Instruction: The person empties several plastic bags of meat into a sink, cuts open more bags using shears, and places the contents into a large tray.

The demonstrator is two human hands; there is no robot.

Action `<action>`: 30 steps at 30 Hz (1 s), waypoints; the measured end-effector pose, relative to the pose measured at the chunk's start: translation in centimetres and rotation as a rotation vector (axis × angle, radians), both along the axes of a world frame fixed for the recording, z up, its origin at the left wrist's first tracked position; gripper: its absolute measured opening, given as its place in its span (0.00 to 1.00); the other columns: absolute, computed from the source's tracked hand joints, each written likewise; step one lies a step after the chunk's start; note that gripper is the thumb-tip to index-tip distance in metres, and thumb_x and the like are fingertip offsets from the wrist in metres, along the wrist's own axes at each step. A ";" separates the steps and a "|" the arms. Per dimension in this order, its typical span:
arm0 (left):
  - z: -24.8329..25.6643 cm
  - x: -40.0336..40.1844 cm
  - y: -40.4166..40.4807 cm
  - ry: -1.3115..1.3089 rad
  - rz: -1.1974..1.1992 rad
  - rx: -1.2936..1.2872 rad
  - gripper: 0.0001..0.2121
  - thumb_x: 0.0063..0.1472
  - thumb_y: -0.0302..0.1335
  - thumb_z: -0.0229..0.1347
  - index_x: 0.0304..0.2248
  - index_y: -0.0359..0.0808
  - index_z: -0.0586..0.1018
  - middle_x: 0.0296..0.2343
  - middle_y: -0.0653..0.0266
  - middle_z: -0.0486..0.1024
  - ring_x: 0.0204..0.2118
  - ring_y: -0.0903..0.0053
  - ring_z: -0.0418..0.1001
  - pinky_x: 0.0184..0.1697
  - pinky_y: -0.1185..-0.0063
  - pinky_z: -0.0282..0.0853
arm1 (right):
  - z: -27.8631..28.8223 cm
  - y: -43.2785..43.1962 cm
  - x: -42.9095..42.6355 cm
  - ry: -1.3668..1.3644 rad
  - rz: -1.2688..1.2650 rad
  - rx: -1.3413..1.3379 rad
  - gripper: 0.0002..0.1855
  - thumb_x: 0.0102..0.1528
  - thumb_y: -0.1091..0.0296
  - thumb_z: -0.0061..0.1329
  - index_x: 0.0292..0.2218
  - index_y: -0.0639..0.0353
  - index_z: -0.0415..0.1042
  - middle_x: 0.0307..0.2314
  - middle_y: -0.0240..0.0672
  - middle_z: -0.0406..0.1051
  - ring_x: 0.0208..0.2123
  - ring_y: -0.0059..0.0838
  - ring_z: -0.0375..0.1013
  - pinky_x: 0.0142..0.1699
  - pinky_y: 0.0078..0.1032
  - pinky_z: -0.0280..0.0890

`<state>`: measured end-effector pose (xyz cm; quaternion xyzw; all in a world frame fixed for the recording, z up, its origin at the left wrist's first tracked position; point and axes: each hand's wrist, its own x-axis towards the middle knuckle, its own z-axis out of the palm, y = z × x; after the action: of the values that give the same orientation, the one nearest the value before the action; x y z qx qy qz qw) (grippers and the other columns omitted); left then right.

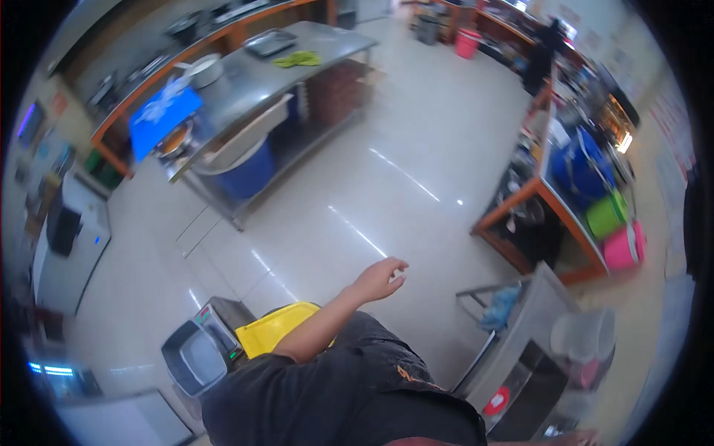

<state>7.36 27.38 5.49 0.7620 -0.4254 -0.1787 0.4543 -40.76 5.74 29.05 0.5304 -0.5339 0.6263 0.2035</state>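
My left hand (384,279) is held out over the tiled floor, its fingers loosely curled and apart, with nothing in it. Beneath that forearm is a yellow plastic container (279,330). Left of it, a grey plastic tub (195,358) sits at a digital scale (224,329). At the bottom right edge only part of my right hand (580,438) shows, blurred, close to a metal sink unit (530,384) with a round red object (496,401) in it. Whether that hand holds anything cannot be seen.
A steel table (251,83) carries a white pot (205,71), a metal tray (270,43) and a yellow-green cloth (297,59); a blue tub (245,170) stands beneath. An orange-framed counter (574,231) bears a blue bucket (583,167). A person in dark clothes (541,56) stands farther back.
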 end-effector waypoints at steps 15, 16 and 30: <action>-6.4 5.9 16.7 0.207 0.973 0.458 0.19 0.56 0.37 0.52 0.44 0.35 0.74 0.42 0.52 0.73 0.45 0.59 0.71 0.49 0.69 0.66 | -3.8 -16.0 56.2 0.345 0.933 -0.064 0.17 0.55 0.73 0.49 0.47 0.62 0.64 0.41 0.41 0.63 0.38 0.34 0.67 0.39 0.28 0.67; -6.9 6.3 16.4 0.227 0.973 0.556 0.21 0.56 0.40 0.52 0.45 0.35 0.74 0.43 0.52 0.73 0.46 0.59 0.71 0.50 0.68 0.65 | -4.0 -16.0 59.0 0.241 1.069 0.064 0.18 0.54 0.74 0.48 0.47 0.63 0.64 0.41 0.42 0.64 0.37 0.34 0.67 0.37 0.29 0.66; -5.2 10.7 12.0 0.737 1.556 0.495 0.27 0.55 0.45 0.54 0.47 0.33 0.73 0.40 0.48 0.75 0.45 0.57 0.73 0.49 0.72 0.67 | -11.3 -1.4 99.6 0.598 2.093 0.323 0.14 0.48 0.75 0.50 0.39 0.64 0.66 0.32 0.42 0.67 0.35 0.39 0.67 0.39 0.31 0.63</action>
<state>18.03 39.38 0.28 0.8052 0.4353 -0.1401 0.3776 58.81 4.31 17.77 0.8714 0.1751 0.2582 -0.3787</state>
